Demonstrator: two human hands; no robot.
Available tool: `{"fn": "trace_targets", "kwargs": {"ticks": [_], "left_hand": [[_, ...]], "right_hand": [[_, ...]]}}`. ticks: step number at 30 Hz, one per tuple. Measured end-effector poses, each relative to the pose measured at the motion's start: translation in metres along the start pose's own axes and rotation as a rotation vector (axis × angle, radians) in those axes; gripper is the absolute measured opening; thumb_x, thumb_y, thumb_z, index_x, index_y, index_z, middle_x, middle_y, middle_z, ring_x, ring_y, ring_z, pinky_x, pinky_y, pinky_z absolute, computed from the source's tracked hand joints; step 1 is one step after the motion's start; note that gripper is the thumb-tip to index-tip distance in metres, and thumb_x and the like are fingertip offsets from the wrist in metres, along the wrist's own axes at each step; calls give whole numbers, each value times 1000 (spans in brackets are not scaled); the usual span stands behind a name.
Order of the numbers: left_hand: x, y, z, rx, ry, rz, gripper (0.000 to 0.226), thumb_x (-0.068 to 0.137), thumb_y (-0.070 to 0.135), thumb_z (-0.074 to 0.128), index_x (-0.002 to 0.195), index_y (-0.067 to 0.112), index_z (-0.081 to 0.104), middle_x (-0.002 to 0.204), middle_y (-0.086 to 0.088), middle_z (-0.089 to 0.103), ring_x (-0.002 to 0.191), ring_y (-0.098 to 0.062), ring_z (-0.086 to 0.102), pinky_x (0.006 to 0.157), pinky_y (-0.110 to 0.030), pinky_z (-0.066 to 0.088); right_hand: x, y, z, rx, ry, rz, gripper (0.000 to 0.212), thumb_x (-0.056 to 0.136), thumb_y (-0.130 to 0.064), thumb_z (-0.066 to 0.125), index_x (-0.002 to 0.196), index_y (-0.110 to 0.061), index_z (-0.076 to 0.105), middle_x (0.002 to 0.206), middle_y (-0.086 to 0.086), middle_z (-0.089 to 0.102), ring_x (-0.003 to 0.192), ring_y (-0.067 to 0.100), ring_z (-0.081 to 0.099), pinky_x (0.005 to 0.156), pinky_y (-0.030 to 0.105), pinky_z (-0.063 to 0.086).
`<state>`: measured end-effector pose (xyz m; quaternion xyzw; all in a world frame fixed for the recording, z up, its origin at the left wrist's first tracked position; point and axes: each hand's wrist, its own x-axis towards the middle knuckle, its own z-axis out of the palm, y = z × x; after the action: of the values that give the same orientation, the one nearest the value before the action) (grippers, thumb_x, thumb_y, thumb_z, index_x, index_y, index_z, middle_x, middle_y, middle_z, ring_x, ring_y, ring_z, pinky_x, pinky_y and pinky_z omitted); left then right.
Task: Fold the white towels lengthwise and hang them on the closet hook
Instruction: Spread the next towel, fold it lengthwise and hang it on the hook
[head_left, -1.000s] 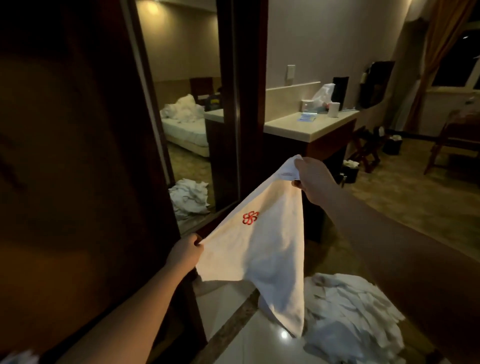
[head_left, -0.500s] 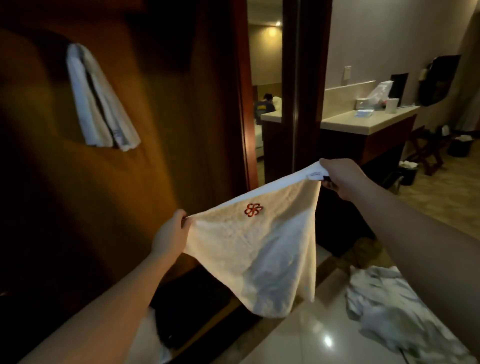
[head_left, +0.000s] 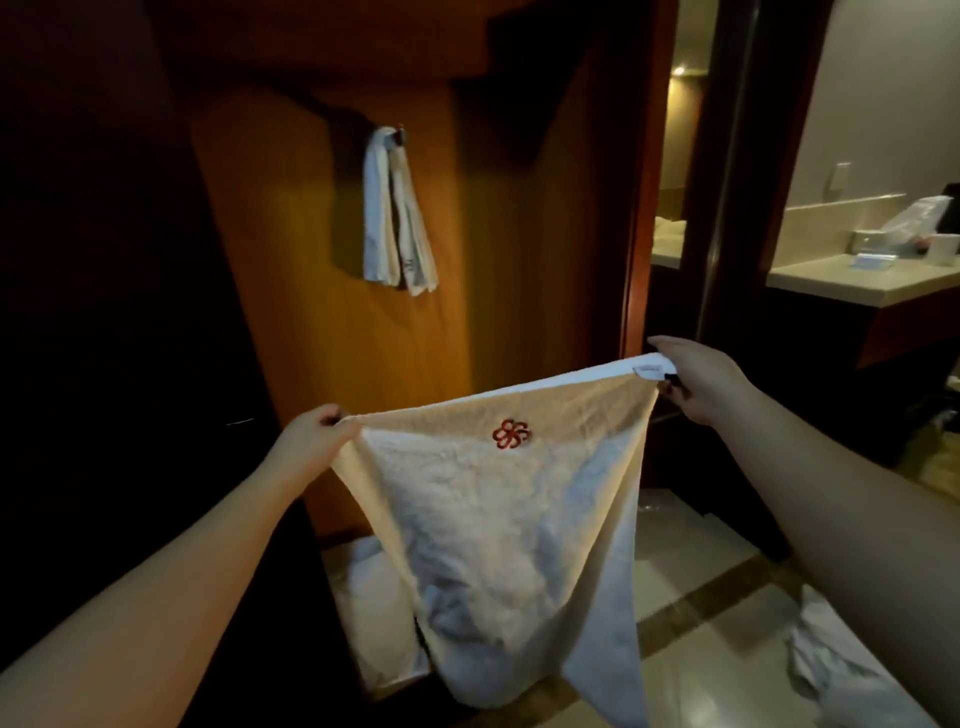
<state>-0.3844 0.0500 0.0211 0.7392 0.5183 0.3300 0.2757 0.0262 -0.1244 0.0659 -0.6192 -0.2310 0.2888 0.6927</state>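
A white towel with a small red flower emblem hangs spread out in front of me. My left hand grips its left top corner. My right hand pinches the right top corner, beside a small label. The top edge runs taut between both hands and the rest sags toward the floor. On the wooden closet wall behind, a folded white towel hangs from a dark hook, above and left of the held towel.
A pile of white towels lies on the glossy tiled floor at lower right. More white cloth sits low inside the closet. A dark door frame and a counter with small items stand to the right.
My view has swung left toward the closet, so the hook and hanging towel now sit near the centre. Both hands have kept the towel stretched between them and carried it closer to the closet.
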Motion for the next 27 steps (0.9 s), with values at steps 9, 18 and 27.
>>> {"fn": "trace_targets", "kwargs": {"ticks": [9, 18, 27], "left_hand": [[-22, -19, -65, -920, 81, -173, 23, 100, 22, 57, 115, 7, 66, 108, -14, 71, 88, -24, 73, 76, -39, 55], [-30, -12, -77, -899, 74, -319, 29, 106, 24, 47, 119, 3, 62, 113, -18, 68, 95, -32, 67, 75, -43, 52], [-47, -4, -44, -995, 123, -528, 30, 105, 15, 49, 128, -3, 55, 108, -18, 67, 85, -28, 66, 68, -41, 50]], "right_hand": [[-12, -3, 32, 395, -354, 210, 29, 91, -7, 42, 110, 5, 60, 117, 24, 70, 100, 31, 74, 78, 32, 62], [-17, 15, 59, -668, -155, -259, 26, 92, -47, 62, 101, -26, 74, 103, -4, 68, 102, 20, 61, 87, 36, 45], [-57, 57, 95, -129, -165, 162, 26, 98, -31, 60, 115, -13, 66, 103, 8, 73, 92, 23, 69, 73, 36, 56]]}}
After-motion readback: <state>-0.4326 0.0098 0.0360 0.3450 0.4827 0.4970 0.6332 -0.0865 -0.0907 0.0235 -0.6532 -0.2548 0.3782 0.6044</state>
